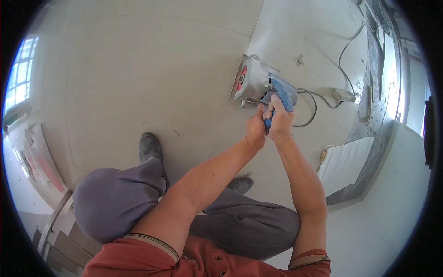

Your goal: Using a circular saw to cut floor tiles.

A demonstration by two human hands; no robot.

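A circular saw (258, 83) with a blue handle, a grey metal guard and a red disc rests on its flat base plate at the seam between the beige floor tiles (161, 69) and a paler tile surface (295, 27). My right hand (282, 117) is wrapped round the blue rear handle. Right beside it, my left hand (255, 125) is closed at the front and lower part of that handle, thumb raised toward the guard. The palms and some fingertips are hidden. Both arms reach forward, and I am crouching.
From the saw a dark cable (315, 108) loops to a white power strip (344, 95). A small scrap (300, 60) lies on the pale tile. At right are a white sheet (346, 161) and a rough grey strip (364, 124) along the wall. Stacked boards (44, 159) stand left.
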